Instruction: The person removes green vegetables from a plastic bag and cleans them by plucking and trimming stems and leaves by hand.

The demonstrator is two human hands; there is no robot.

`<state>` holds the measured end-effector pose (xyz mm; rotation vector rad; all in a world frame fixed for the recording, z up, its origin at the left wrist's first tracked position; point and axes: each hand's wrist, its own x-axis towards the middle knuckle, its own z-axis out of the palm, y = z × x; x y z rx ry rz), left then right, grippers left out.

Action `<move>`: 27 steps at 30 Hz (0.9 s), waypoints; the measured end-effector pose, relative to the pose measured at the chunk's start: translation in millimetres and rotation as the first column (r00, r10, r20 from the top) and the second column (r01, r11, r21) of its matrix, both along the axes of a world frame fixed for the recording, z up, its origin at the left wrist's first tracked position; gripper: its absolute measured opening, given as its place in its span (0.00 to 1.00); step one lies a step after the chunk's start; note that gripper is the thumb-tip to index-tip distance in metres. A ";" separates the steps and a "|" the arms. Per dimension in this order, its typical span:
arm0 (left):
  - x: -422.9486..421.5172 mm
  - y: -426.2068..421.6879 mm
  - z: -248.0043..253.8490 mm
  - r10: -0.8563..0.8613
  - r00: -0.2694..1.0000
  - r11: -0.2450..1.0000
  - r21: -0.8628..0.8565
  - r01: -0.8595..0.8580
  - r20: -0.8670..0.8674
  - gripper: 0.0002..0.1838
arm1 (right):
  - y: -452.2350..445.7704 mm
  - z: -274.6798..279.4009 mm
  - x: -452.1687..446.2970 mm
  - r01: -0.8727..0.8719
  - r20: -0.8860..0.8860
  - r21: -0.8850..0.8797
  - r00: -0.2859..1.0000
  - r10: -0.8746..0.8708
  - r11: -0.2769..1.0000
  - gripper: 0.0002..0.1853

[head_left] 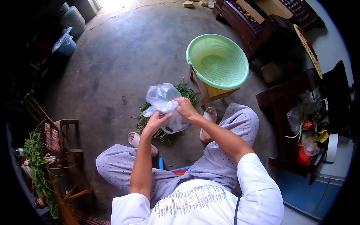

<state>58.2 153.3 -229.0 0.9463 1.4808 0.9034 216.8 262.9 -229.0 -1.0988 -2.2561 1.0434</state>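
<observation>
A crumpled, translucent plastic bag [163, 94] hangs between my two hands, over a pile of green stems [189, 93] on the floor. My right hand [185, 108] is closed on the bag's gathered part. Beside it on the left, my left hand [157, 122] touches the bag's lower left side, thumb and fingers bent around the plastic. The bag's lower part bulges down between the hands and hides the middle of the pile. Green leaves show around the bag on the left, right and below.
A green mesh basket [214, 65] rests on a wooden stool [210, 92] at the upper right. On the left, a wooden chair [71, 152] stands near more green stems [37, 165]. A blue bucket [66, 47] and gas cylinder [73, 21] stand at the upper left. Dark furniture [277, 99] lines the right.
</observation>
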 end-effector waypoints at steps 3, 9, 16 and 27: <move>-10.1 -7.2 39.5 -0.375 0.897 0.925 -0.152 0.347 -0.234 0.32 | 20.6 5.1 42.0 -0.268 0.386 -0.341 0.834 0.394 0.901 0.14; -46.5 -7.3 115.8 -0.297 0.817 0.941 -0.006 0.338 -0.494 0.27 | 59.5 -44.7 120.9 0.326 0.774 -0.216 0.632 -0.042 0.921 0.14; -90.5 -22.2 130.6 -0.302 0.713 0.939 -0.068 0.337 -0.633 0.25 | 71.8 -188.7 177.3 0.757 0.705 0.163 0.359 -0.611 0.633 0.19; -125.8 -31.7 137.6 -0.175 0.598 0.959 0.002 0.284 -0.782 0.25 | 31.6 -184.8 149.7 0.047 0.940 -0.107 0.331 0.085 0.993 0.17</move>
